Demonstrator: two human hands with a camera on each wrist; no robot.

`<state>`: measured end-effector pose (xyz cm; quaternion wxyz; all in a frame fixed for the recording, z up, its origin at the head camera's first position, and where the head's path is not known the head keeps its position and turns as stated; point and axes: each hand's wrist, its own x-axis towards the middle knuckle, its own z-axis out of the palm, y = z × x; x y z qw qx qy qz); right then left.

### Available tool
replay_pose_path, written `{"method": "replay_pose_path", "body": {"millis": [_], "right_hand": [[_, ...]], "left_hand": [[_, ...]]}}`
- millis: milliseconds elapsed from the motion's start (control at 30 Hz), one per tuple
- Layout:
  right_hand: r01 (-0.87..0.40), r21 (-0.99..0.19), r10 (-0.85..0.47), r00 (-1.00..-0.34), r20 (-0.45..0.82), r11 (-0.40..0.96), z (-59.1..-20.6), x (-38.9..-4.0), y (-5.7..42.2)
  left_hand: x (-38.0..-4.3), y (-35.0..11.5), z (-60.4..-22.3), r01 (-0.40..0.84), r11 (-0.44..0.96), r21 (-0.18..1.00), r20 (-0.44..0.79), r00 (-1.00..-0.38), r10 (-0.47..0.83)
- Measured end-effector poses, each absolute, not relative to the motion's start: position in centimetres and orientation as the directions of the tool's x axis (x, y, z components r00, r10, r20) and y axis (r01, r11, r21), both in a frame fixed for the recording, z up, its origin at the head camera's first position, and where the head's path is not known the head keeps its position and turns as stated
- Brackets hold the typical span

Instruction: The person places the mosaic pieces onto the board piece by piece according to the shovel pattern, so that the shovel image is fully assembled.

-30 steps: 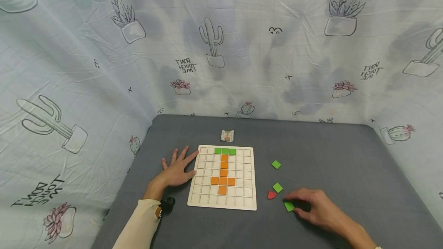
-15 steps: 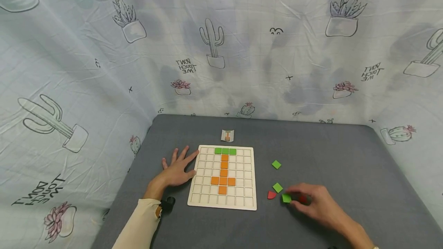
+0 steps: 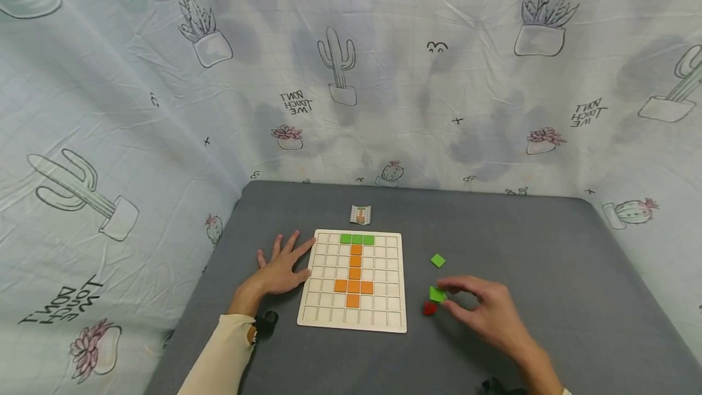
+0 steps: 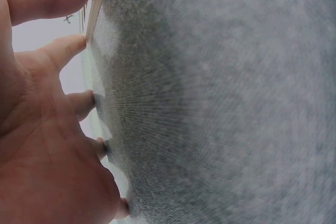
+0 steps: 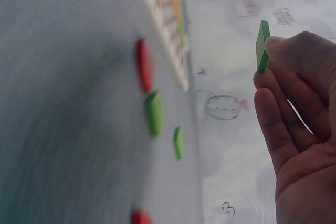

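Observation:
Between thumb and fingertips my right hand point(image 3: 485, 309) pinches a green square tile point(image 5: 262, 48), lifted above the table. A red piece with a rounded side point(image 3: 430, 308) lies just below it in the head view. The right wrist view shows a second green tile point(image 5: 155, 113) on the table, covered in the head view. My left hand point(image 3: 278, 273) lies spread, its thumb and index finger touching the left edge of the pale grid board point(image 3: 323, 316). On that board, orange tiles point(image 3: 354, 286) form a cross-like column under a row of green tiles point(image 3: 357, 239).
A small printed card point(image 3: 360, 215) lies beyond the board. Another green tile point(image 3: 437, 260) rests right of the board. A further red piece point(image 5: 140, 217) shows at the bottom of the right wrist view. Patterned cloth point(image 3: 395, 78) hangs behind the grey table point(image 3: 548, 249).
My right hand has picked the nearest green tile off the table and carried it up and left, over the other green tile. The left hand and board have stayed put.

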<state>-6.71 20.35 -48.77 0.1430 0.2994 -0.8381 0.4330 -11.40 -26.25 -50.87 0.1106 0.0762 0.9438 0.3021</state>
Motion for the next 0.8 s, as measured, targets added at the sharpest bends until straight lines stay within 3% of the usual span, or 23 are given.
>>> {"method": "replay_pose_path", "body": {"millis": [267, 600, 800], "right_hand": [[-0.584, -0.685, -0.325, -0.811, 0.486, 0.435, -47.9, -6.9, 17.8], [-0.629, -0.658, -0.36, -0.777, 0.516, 0.415, -47.3, -7.8, 14.8], [-0.611, -0.667, -0.382, -0.79, 0.48, 0.426, -47.4, -8.0, 13.0]], "left_hand": [[-11.5, -25.8, -49.7, 0.036, 0.848, 0.529, -0.239, -0.952, 0.19], [-12.4, -26.9, -53.0, 0.072, 0.843, 0.533, -0.169, -0.967, 0.19], [-12.0, -26.3, -51.4, 0.046, 0.853, 0.52, -0.214, -0.96, 0.182]]}}
